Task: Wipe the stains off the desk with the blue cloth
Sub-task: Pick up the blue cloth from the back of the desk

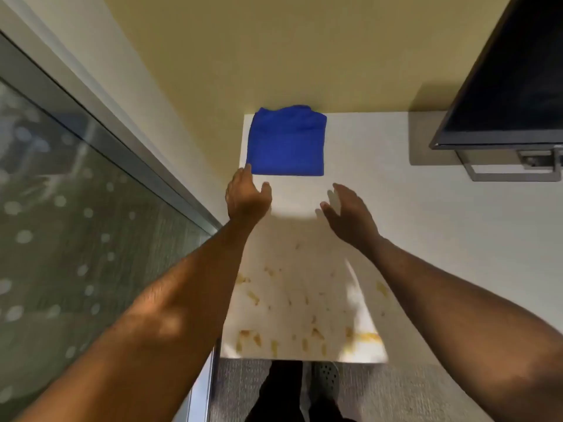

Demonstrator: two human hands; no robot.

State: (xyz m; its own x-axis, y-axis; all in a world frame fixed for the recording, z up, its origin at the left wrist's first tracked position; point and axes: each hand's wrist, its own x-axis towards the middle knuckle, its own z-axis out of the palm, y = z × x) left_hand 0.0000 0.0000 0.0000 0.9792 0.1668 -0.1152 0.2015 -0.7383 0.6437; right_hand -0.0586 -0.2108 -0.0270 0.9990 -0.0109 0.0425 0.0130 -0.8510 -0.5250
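A folded blue cloth [286, 141] lies at the far left corner of the white desk [426, 223], against the wall. Several yellow-brown stains [304, 315] are scattered over the desk's near part, up to its front edge. My left hand [246, 196] hovers just in front of the cloth's near left corner, fingers apart, fingertips at the cloth's edge. Off to the right of the cloth's near edge, my right hand [350, 214] is stretched out with spread fingers. Neither hand holds anything.
A dark screen [511, 80] on a metal stand [515, 169] occupies the desk's far right. A glass pane with a metal frame [91, 193] runs along the left side of the desk. A yellow wall [289, 50] backs the desk. My foot shows below the front edge.
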